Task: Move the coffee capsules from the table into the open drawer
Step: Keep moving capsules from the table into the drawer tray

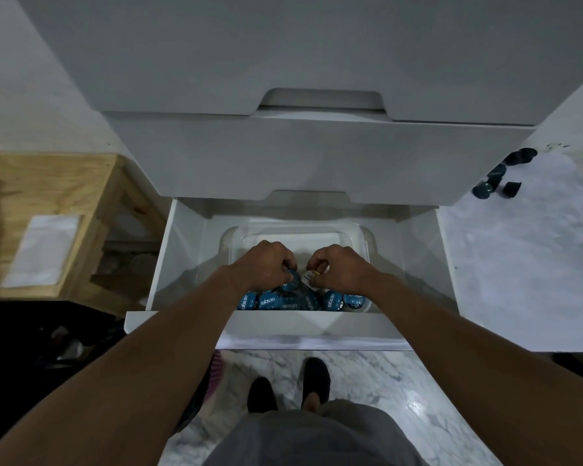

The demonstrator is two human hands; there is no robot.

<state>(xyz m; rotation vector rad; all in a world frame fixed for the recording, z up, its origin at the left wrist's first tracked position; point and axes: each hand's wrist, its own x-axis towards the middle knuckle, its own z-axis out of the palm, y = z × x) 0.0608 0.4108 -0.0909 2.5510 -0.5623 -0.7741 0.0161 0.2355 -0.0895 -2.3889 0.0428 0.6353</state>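
Reaching down into the open drawer [169, 260], both hands meet over a clear plastic tub [297, 230] that sits inside it. The left hand [270, 264] pinches a blue capsule [292, 281] under its curled fingertips, the printed foil lid tilted up towards the person. The right hand [337, 264] grips a pale capsule [309, 277] just beside it, its lid turned the same way; the two nearly touch. Below the hands, a row of blue capsules [276, 301] lines the tub's near wall, standing on edge with their lids facing the drawer front. Both forearms stretch forward nearly straight, knuckles up, wrists bent slightly inward. Well apart to the right, several dark capsules [495, 179] lie scattered on the table [519, 270], most on their sides.
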